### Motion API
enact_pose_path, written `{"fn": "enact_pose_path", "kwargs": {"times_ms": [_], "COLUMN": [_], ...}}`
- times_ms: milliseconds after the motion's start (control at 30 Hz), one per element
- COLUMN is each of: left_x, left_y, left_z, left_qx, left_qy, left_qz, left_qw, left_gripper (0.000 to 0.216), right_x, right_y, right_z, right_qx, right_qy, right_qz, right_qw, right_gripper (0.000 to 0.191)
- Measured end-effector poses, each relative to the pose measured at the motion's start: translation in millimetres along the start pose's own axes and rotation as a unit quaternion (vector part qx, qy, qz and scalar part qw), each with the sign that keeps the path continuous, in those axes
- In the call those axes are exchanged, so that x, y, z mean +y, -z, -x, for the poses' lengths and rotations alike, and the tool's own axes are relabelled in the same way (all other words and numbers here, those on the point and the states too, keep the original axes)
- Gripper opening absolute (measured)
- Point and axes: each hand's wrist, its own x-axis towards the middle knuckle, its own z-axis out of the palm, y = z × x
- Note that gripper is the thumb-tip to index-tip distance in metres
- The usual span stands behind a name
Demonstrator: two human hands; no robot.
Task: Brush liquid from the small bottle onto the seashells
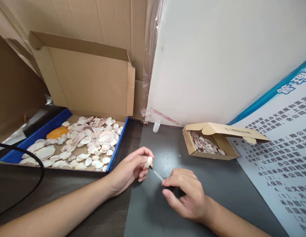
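A small cream-coloured seashell [149, 162] is pinched between the thumb and fingers of my left hand [133, 169], above the grey mat. My right hand [184, 194] grips a thin pale stick with a dark tip [157, 174], thumb and index finger closed on its near end. The tip meets the underside of the shell; whether it is a brush or another tool, I cannot tell. Left of my left hand, many shells [90, 149] lie spread in a blue-sided cardboard box [117, 144] with its lid raised.
Beyond my hands, a small white container [156, 127] stands near the wall. A smaller brown box [192, 152] with shells in it sits half open at right, beside a printed poster [273, 164]. A black cable [41, 171] loops in at left. Below lies a grey mat [148, 214].
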Motion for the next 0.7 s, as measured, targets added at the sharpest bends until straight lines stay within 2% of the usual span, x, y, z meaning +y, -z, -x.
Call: {"fn": "enact_pose_path", "kwargs": {"times_ms": [133,367,467,600,700], "left_x": [-0.7,-0.2,0.1,-0.5,-1.1], "left_y": [0.4,-0.6,-0.9,0.1,0.5], "left_z": [0.0,0.2,0.8,0.7,0.2], "left_qx": [-0.006,0.003,0.007,0.003,0.002], "left_qy": [-0.001,-0.003,-0.002,0.001,-0.006], "left_qz": [-0.002,-0.009,-0.016,-0.018,-0.013], "left_qw": [1.0,1.0,1.0,1.0,1.0], "left_gripper": [0.014,0.016,0.016,0.015,0.015], "right_x": [-0.8,1.7,0.3,-1.6,-1.7], "right_y": [0.0,0.2,0.5,0.6,0.1], "right_z": [0.5,1.3,1.7,1.4,0.0], "right_qx": [-0.008,0.008,-0.007,0.0,0.007], "right_qy": [-0.026,-0.015,-0.019,0.004,-0.014], "right_qz": [0.015,0.005,0.007,-0.009,0.021], "right_qw": [1.0,1.0,1.0,1.0,1.0], "right_gripper": [0.002,0.007,0.006,0.005,0.004]}}
